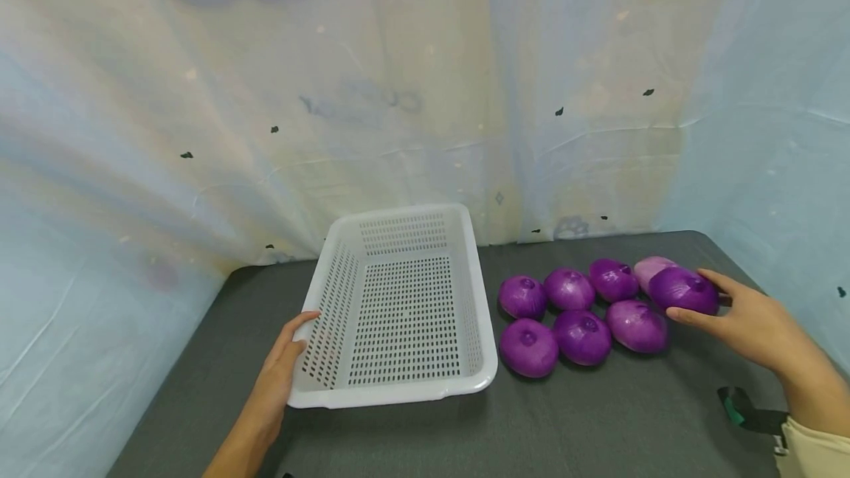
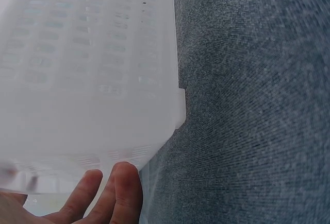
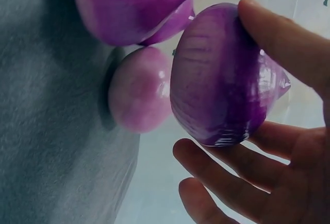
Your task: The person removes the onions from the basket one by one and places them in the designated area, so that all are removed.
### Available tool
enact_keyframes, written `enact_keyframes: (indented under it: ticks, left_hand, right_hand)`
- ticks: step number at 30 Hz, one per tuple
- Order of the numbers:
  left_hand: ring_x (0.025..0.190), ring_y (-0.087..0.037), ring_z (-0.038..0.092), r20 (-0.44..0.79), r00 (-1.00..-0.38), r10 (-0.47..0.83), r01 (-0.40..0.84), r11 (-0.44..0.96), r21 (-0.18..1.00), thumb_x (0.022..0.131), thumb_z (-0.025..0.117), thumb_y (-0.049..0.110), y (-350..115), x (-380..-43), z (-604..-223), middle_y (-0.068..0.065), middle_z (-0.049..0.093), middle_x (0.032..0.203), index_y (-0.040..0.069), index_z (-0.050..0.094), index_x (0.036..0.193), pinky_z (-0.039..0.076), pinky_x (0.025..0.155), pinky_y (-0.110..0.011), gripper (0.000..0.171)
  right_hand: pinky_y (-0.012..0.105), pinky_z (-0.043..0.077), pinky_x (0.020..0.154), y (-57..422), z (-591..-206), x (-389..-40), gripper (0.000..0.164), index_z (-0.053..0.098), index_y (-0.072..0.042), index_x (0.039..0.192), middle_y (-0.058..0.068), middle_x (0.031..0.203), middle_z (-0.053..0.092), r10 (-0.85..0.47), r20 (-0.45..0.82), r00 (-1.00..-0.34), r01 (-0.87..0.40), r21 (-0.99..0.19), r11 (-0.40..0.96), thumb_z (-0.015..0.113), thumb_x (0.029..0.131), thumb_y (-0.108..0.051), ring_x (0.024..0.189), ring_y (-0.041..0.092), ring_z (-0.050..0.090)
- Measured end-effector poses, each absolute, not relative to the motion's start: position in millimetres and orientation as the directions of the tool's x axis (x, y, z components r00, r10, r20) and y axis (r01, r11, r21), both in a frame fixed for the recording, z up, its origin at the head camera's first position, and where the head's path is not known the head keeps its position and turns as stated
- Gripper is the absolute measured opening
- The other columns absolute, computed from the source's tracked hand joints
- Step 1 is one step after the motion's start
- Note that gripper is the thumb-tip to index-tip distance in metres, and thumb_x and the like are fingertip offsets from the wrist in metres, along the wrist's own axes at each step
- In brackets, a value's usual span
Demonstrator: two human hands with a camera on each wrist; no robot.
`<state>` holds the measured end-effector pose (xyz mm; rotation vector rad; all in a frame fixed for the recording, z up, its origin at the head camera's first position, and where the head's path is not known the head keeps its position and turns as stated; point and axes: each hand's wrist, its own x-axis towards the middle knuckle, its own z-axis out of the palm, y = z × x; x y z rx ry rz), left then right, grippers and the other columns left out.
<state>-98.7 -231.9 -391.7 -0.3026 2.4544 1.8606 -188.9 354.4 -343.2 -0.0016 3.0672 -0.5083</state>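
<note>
At the left, a white plastic basket [image 1: 405, 316] with slotted walls and floor has nothing in it. My left hand [image 1: 272, 375] holds its near-left rim, and the left wrist view shows fingers [image 2: 127, 183] against the basket's outer wall. On the right, my right hand [image 1: 760, 323] grips a purple onion [image 3: 221, 74] between thumb and fingers, raised off the table. Behind it, partly covered, lies a paler pink-purple onion [image 3: 139, 90]. Several more purple onions [image 1: 583, 338] sit in two rows between the basket and my right hand.
Everything stands on a dark grey cloth-covered table [image 1: 531, 434]. Pale patterned curtains [image 1: 412, 94] hang behind the table and along both sides. A dark strap [image 1: 750, 415] shows by the right wrist.
</note>
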Motion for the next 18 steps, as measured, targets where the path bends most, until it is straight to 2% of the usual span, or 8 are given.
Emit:
enact_keyframes:
  ticks: [9, 18]
  left_hand:
    - [0.120, -0.028, 0.046, -0.157, -0.978, -0.135, -0.187, 0.258, 0.948, 0.103, 0.018, 0.022, -231.9, -98.2, -391.8, -0.008, 0.024, 0.154, 0.037, 0.026, 0.145, 0.046, 0.081, -0.033, 0.045]
    - [0.121, -0.028, 0.045, -0.154, -0.979, -0.131, -0.184, 0.257, 0.949, 0.103, 0.018, 0.022, -231.4, -98.0, -390.9, -0.007, 0.023, 0.154, 0.037, 0.026, 0.145, 0.046, 0.082, -0.032, 0.045]
  right_hand:
    - [0.066, 0.041, 0.076, 367.8, -353.1, -194.7, 0.105, 0.022, 0.015, 0.141, 0.048, 0.125, 0.039, -0.011, -0.065, -0.998, 0.008, -0.284, 0.959, 0.055, 0.083, -0.066, 0.105, 0.062, 0.046]
    - [0.066, 0.041, 0.077, 373.5, -358.4, -196.5, 0.103, 0.026, 0.018, 0.138, 0.050, 0.125, 0.037, -0.027, -0.079, -0.996, -0.005, -0.275, 0.961, 0.055, 0.084, -0.064, 0.105, 0.064, 0.044]
